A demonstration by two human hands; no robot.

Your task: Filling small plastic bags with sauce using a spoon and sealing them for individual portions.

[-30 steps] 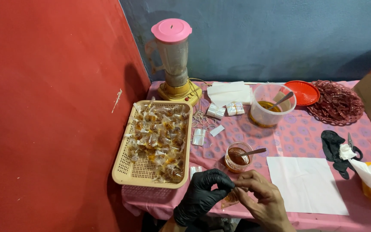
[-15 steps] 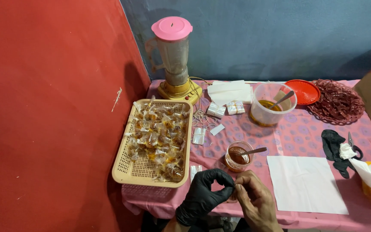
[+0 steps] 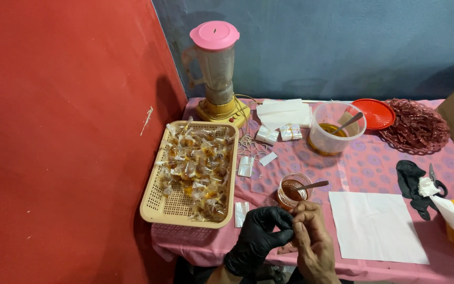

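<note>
Hands meet at bottom centre: gloved left hand and bare right hand, fingertips pinched together on something too small to tell, just below the jar, beside the basket.

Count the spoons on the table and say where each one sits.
2. One spoon stands in the small jar of brown paste just beyond the hands. The other spoon leans in the clear tub of orange sauce further back. More may be hidden.
</note>
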